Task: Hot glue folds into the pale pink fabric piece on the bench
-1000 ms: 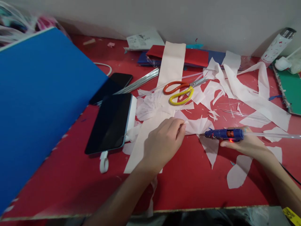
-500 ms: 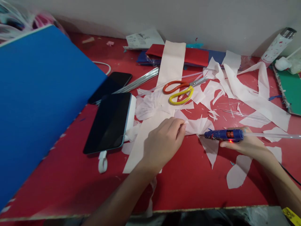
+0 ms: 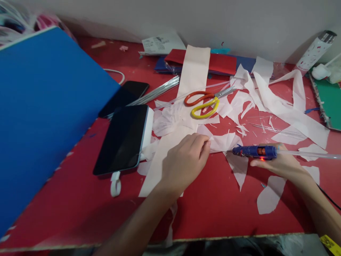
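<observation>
My right hand (image 3: 282,164) is wrapped round a blue hot glue gun (image 3: 252,152) with a small red light lit and a clear glue stick (image 3: 306,153) out of its back. The gun's nozzle touches or nearly touches a pale pink piece of crepe paper (image 3: 222,143). My left hand (image 3: 186,156) pinches the left end of that piece, fingers closed. A pointed pale scrap (image 3: 238,169) lies just under the nozzle. Beneath my left hand runs a long cream paper strip (image 3: 151,179), with a ruffled paper flower (image 3: 170,119) lying on it.
Scissors (image 3: 204,103) with red and yellow handles lie beyond my hands. A tablet (image 3: 124,140), a phone (image 3: 133,90) and a bundle of wires (image 3: 160,90) are at left, beside a large blue board (image 3: 53,117). Paper scraps (image 3: 287,99) and a bottle (image 3: 317,51) are at right.
Almost nothing differs. The glue gun has shifted very slightly to the right, and the view has moved a little; my left hand keeps its place.
</observation>
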A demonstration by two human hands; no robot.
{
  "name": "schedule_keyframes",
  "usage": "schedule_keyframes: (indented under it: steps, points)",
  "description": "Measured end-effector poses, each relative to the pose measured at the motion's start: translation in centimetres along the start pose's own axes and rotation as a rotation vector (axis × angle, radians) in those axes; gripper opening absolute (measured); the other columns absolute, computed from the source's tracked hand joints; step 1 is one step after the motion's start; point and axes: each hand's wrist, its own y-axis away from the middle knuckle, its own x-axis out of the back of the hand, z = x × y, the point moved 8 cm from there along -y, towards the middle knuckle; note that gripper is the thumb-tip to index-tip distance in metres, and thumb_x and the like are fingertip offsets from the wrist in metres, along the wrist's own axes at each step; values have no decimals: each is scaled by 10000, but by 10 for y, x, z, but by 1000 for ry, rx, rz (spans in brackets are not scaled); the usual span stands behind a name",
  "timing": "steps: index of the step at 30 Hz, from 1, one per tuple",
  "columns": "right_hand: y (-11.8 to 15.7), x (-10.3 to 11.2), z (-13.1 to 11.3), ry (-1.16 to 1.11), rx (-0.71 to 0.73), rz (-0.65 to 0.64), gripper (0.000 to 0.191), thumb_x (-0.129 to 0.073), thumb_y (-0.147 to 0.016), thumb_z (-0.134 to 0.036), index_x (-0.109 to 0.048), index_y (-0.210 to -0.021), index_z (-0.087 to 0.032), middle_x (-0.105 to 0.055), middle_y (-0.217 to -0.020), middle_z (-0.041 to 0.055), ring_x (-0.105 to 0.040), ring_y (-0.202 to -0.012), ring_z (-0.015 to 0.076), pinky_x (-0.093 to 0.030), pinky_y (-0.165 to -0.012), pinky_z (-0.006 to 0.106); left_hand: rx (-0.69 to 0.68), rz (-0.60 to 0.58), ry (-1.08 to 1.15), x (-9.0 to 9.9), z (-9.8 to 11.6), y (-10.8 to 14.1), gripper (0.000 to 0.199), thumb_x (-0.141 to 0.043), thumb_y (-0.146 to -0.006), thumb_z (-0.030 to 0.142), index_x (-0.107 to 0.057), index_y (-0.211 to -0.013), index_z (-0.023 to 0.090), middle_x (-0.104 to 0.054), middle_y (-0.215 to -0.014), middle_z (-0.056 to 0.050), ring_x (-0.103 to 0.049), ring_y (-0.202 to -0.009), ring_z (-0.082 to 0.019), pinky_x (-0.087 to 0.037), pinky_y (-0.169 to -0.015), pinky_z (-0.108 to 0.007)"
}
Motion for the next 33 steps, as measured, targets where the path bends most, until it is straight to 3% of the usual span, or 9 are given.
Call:
schedule_keyframes:
  steps: [5, 13, 22, 25, 29, 33]
  points:
    - [0, -2, 2, -25, -16, -33, 406, -624, -702, -566, -654, -697, -161, -606, -591, 18, -499, -524, 127, -368, -454, 238, 1, 12, 13, 2, 0, -1, 164, -400, -924, 246, -546, -870, 192, -630, -817, -10, -582, -764, -148, -391, -640, -261]
    - [-3, 7, -1, 25, -52, 36, 489, -623, -635, -654, -595, -585, -169, -449, -435, -29, -363, -431, 94, -300, -407, 238, -18, 29, 35, 4, 3, 0, 155, -402, -921, 236, -537, -856, 194, -622, -799, -3, -579, -737, -146, -391, -627, -261]
    - [-2, 32, 9, 103, -66, 219, 493, -571, -660, -671, -613, -540, -195, -510, -423, 1, -472, -415, 144, -331, -411, 259, -51, 66, 107, 10, 9, 0, 150, -420, -912, 231, -557, -863, 192, -651, -791, -5, -608, -728, -134, -414, -627, -243]
    - [-1, 42, 16, 97, -87, 283, 455, -569, -686, -632, -648, -611, -190, -607, -521, 26, -543, -485, 173, -394, -471, 273, -72, 48, 148, 9, 15, 0, 161, -429, -913, 247, -573, -870, 189, -667, -773, 6, -615, -676, -123, -414, -604, -238]
    - [-1, 51, 23, 152, -118, 368, 441, -567, -685, -617, -617, -564, -196, -562, -470, 19, -519, -459, 171, -379, -465, 283, -115, 22, 226, 8, 28, 2, 205, -415, -923, 266, -595, -873, 182, -677, -756, 5, -626, -666, -131, -431, -614, -247]
    - [-2, 55, 30, 186, -176, 381, 447, -547, -690, -625, -620, -570, -200, -533, -451, 17, -513, -462, 182, -366, -474, 299, -79, -163, 446, 3, 43, 4, 265, -394, -926, 338, -602, -1004, 193, -690, -926, -29, -646, -803, -142, -490, -688, -249]
